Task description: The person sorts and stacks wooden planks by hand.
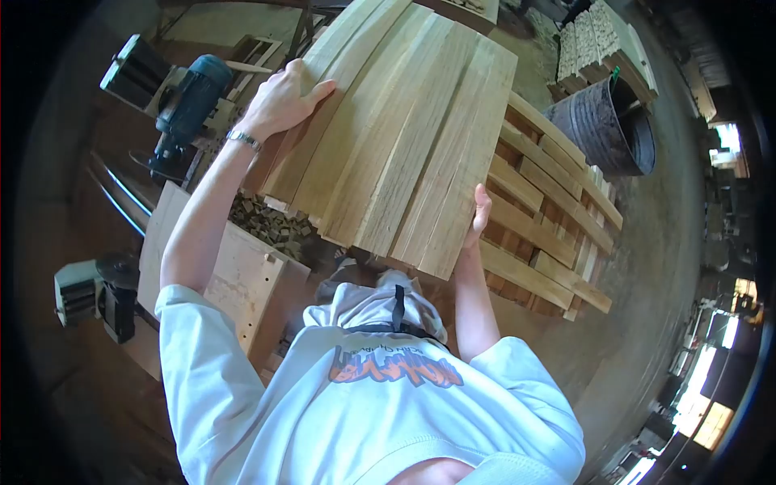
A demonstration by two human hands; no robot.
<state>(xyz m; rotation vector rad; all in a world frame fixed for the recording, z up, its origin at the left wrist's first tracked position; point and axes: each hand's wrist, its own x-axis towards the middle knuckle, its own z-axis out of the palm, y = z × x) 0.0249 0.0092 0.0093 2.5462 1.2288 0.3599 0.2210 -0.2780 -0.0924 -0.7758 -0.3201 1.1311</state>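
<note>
I've got the wooden boards [412, 121] side by side before the torso, left hand [281, 101] gripping one outer edge, right hand [478, 217] the other; steadying them calls for even inward pressure.

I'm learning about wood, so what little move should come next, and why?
Maybe the left hand and right hand should gently squeeze the boards together: they're at opposite sides, and dark lines show between some boards.
</note>
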